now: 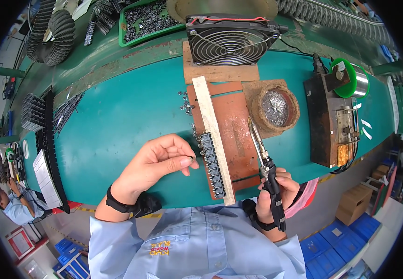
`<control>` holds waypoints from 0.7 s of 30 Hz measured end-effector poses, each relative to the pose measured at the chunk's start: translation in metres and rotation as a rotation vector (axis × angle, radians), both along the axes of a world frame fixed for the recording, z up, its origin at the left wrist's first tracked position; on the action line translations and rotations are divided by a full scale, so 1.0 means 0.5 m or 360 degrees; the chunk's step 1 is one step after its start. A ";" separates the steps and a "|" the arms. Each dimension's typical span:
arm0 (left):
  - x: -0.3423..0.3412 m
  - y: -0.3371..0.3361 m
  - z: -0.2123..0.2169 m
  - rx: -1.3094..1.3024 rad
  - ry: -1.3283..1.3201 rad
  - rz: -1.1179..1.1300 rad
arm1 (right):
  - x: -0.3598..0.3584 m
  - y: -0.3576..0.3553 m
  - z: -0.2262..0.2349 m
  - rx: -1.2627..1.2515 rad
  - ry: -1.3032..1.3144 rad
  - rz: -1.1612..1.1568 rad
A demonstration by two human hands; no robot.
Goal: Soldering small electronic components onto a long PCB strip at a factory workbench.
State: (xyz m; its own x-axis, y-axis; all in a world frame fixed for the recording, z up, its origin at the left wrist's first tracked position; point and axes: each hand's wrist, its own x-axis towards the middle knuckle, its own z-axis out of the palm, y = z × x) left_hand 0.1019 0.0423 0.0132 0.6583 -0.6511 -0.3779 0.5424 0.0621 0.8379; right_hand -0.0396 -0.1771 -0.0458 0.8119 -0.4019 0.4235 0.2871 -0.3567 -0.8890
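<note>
My left hand (152, 162) is closed in a pinch on a small dark metal part (191, 159), mostly hidden by the fingertips. Just right of it, a row of small black components (213, 169) lines the left edge of a cream-coloured strip (216, 132). The strip lies slantwise across a reddish-brown board (233, 123). My right hand (278, 193) is wrapped round the black handle of a soldering iron (270, 179). Its metal tip points up and away, over the right edge of the board, beside a round brown pot (296, 111) with silvery solder scraps inside.
Loose small metal parts (186, 104) lie left of the strip. A black fan (231, 43) stands at the back on a wooden block. On the right are a dark metal box (320, 123) and a green solder spool (348, 79). A green tray (124, 32) of parts sits far left.
</note>
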 end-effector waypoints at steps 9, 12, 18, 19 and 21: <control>-0.002 -0.005 -0.032 0.0121 0.0393 -0.0097 | -0.003 -0.003 0.001 0.0070 -0.0023 0.0060; -0.005 -0.006 -0.037 0.0049 0.0514 -0.0117 | -0.005 -0.006 0.001 0.0102 -0.0033 0.0088; -0.013 -0.021 -0.032 0.0078 0.0524 -0.0034 | -0.001 -0.014 0.006 0.0009 -0.0039 0.0150; -0.014 -0.022 -0.032 0.0081 0.0519 -0.0021 | 0.001 -0.015 0.007 0.0010 -0.0038 0.0147; -0.015 -0.023 -0.032 0.0089 0.0493 -0.0028 | 0.002 -0.015 0.008 -0.0008 -0.0048 0.0159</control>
State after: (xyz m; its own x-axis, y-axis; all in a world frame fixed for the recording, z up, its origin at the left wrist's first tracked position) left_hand 0.0946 0.0308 -0.0028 0.4954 -0.6337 -0.5942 0.7728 0.0090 0.6346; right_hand -0.0383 -0.1846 -0.0416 0.8346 -0.3175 0.4502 0.3481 -0.3296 -0.8776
